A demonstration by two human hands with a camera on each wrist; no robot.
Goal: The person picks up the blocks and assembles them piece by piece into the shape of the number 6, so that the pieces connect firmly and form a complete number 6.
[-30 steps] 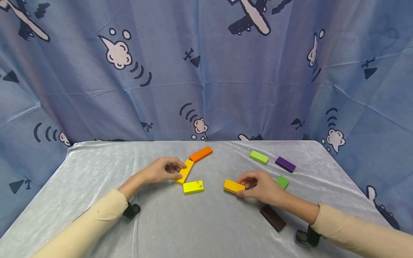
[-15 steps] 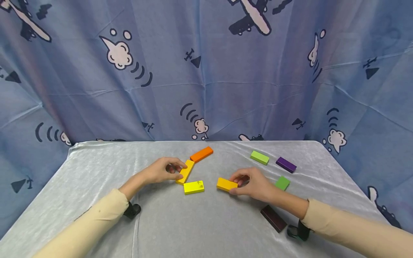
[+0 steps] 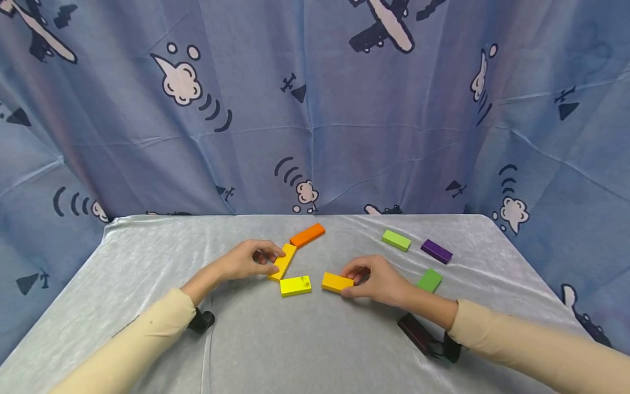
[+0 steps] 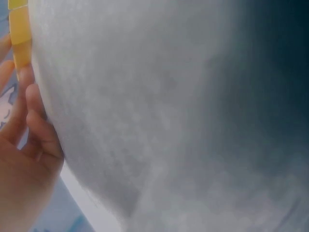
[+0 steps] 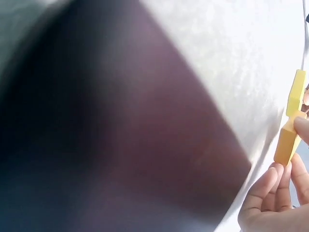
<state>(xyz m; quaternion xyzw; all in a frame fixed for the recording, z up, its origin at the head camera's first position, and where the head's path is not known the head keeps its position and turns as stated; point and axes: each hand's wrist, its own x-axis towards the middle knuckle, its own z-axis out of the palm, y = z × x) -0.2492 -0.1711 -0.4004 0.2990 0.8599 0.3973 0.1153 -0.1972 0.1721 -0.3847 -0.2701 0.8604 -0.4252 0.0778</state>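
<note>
My left hand (image 3: 249, 259) pinches a golden-yellow block (image 3: 284, 261) between thumb and fingers; it lies slanted on the cloth. Its far end is right at an orange block (image 3: 307, 235), its near end close to a bright yellow block (image 3: 296, 285) with a mark on top. My right hand (image 3: 376, 280) holds an amber block (image 3: 337, 282) by its right end, a small gap to the right of the bright yellow one. The right wrist view shows fingertips on both sides of the amber block (image 5: 288, 142). At the left wrist view's edge, my left hand (image 4: 29, 159) appears beside yellow blocks.
A light green block (image 3: 396, 240), a purple block (image 3: 436, 251) and a green block (image 3: 430, 280) lie to the right on the grey cloth-covered table (image 3: 275, 350). A dark brown block (image 3: 414, 331) sits under the right forearm. Behind hangs a blue printed curtain (image 3: 315, 109).
My right hand has moved left with the amber block, bringing it nearer the bright yellow block. My left hand and the golden-yellow block have stayed in place.
</note>
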